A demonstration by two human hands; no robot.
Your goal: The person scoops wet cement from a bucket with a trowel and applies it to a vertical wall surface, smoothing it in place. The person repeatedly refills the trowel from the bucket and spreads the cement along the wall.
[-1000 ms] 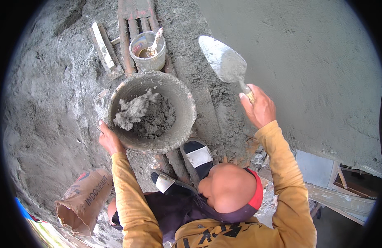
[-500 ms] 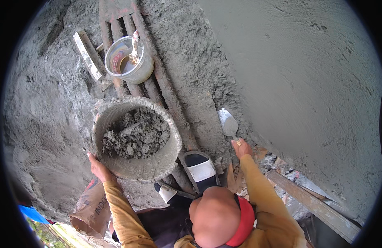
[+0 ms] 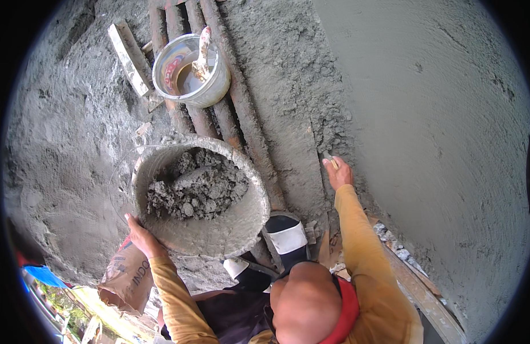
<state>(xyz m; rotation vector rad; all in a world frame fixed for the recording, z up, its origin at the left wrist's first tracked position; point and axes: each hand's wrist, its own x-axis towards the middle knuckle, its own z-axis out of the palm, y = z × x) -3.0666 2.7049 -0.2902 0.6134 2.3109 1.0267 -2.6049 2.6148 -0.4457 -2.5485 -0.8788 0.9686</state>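
A mortar-crusted bucket (image 3: 216, 238) tilts toward me, with lumpy grey mortar (image 3: 199, 186) inside it. My left hand (image 3: 143, 236) grips its near left side, fingers pressed to the outer wall. To the right, my right hand (image 3: 339, 173) is closed around the handle of a small trowel (image 3: 327, 155). The trowel's blade is turned so that it hardly shows. It is at the seam between a flat strip and rough, crumbly mortar (image 3: 328, 109), beside a smooth plastered surface (image 3: 425, 132).
Beyond the bucket, a clear plastic pail (image 3: 220, 86) of murky water holds a brush (image 3: 202, 54). Both stand on mud-caked poles (image 3: 245, 109). A pale straight bar (image 3: 127, 63) lies at far left. A paper sack (image 3: 127, 278) is near left, a wooden plank (image 3: 419, 289) near right.
My right hand has moved away from me along the seam. The trowel blade, flat and plainly visible before, is now mostly out of sight. My left hand keeps its grip on the bucket.
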